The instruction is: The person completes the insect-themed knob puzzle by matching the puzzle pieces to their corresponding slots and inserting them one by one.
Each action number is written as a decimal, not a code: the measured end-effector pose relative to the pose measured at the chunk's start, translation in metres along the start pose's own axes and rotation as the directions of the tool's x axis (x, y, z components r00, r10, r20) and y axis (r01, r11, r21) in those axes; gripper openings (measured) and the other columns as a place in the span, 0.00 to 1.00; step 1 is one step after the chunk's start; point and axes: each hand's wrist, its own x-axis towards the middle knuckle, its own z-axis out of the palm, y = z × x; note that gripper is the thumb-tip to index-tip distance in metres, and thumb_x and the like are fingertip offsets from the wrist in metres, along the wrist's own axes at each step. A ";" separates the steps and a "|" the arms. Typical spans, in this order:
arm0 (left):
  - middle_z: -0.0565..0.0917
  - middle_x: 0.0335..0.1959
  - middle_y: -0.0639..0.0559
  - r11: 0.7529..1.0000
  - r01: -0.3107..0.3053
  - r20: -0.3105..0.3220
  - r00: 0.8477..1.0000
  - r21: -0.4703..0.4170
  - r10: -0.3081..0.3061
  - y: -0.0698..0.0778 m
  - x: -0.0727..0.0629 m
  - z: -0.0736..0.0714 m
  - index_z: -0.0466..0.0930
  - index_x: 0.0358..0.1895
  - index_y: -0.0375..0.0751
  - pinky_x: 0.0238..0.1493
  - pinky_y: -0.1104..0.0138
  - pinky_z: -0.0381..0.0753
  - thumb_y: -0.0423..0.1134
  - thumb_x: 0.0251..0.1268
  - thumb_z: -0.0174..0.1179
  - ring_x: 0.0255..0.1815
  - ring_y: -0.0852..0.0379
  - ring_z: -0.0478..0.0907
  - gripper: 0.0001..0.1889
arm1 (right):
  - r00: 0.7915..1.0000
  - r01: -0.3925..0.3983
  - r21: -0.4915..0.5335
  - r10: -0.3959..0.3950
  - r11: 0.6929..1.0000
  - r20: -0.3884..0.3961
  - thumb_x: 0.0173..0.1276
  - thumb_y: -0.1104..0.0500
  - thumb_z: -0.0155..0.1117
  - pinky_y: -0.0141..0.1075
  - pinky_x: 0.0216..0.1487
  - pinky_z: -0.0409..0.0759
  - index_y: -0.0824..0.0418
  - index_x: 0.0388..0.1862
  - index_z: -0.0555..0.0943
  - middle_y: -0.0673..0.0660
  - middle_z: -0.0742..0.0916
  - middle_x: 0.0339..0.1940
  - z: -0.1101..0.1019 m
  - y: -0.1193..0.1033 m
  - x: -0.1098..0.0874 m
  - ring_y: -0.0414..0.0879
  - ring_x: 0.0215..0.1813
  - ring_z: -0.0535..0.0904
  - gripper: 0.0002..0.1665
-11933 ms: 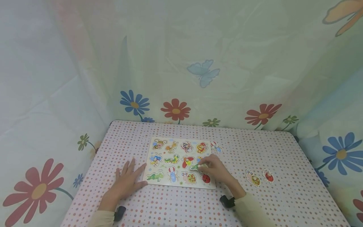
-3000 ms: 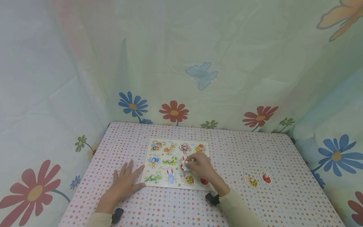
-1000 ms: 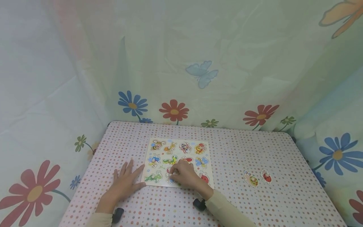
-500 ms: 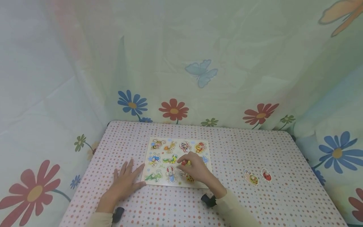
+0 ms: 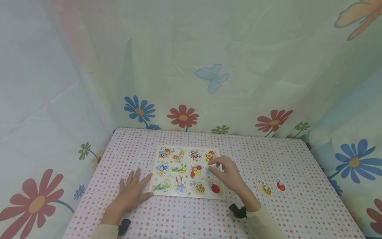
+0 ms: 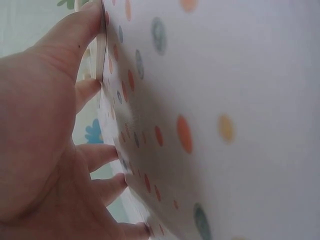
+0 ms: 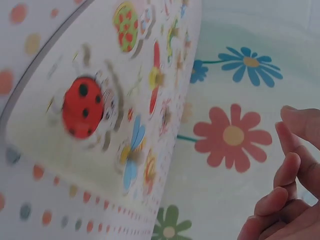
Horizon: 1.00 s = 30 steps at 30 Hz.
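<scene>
A wooden knob puzzle board [image 5: 191, 196] with insect pictures lies on the dotted table. My left hand [image 5: 130, 196] rests flat with fingers spread at the board's left edge; in the left wrist view the thumb [image 6: 75, 35] touches that edge. My right hand [image 5: 228, 174] hovers over the board's right side, thumb and forefinger apart, holding nothing. The stag beetle piece [image 5: 180, 186] sits in the bottom row beside the green grasshopper piece [image 5: 161, 186]. A ladybug picture [image 7: 82, 107] shows flat on the board in the right wrist view.
Right of the board lie two loose knob pieces, a spotted snail-like piece [image 5: 264, 188] and a ladybug piece [image 5: 280, 185]. A dotted cloth [image 5: 191, 219] covers the table. Flower-printed curtains [image 5: 238, 83] stand behind and at both sides.
The grasshopper piece and then the stag beetle piece went from the right hand into the bottom row. The right hand has let go and moved right. The left hand stays about where it was.
</scene>
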 end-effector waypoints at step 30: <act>0.40 0.81 0.36 1.000 -0.001 0.000 1.000 -0.011 0.001 0.000 0.001 0.000 0.58 0.79 0.58 0.67 0.29 0.27 0.66 0.65 0.58 0.79 0.30 0.34 0.42 | 0.936 -0.305 -0.169 0.262 0.937 -0.236 0.70 0.57 0.69 0.35 0.28 0.65 0.62 0.47 0.86 0.53 0.77 0.34 -0.082 0.071 -0.072 0.44 0.31 0.64 0.12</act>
